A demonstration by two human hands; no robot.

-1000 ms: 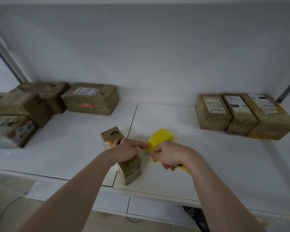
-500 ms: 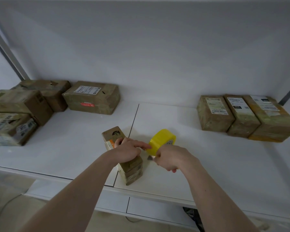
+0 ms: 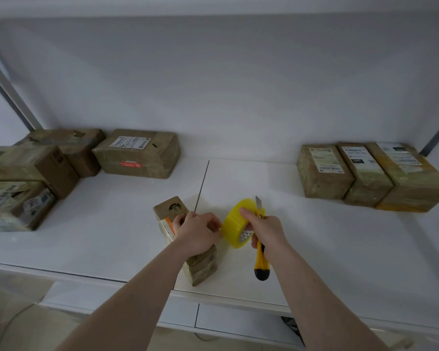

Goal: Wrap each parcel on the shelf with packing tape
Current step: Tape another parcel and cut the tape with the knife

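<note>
A long narrow brown parcel point(image 3: 171, 211) lies on the white shelf point(image 3: 112, 224) near its front edge. My left hand point(image 3: 197, 230) grips the parcel's middle from above, with its fingers curled over the right side. Just to the right, my right hand point(image 3: 266, 230) holds a yellow roll of packing tape point(image 3: 235, 224) together with a yellow and black utility knife point(image 3: 260, 259). The knife's blade sticks up past the roll and its handle points toward me. The roll sits close against the parcel's right side.
Several taped brown parcels point(image 3: 137, 153) are piled at the back left of the shelf. Three labelled parcels point(image 3: 365, 171) stand side by side at the back right. A white wall rises behind. The shelf's front edge point(image 3: 238, 297) runs just below the hands.
My right hand has turned the knife so its blade points up past the roll and its handle now shows below the hand. My left hand stays on the parcel.
</note>
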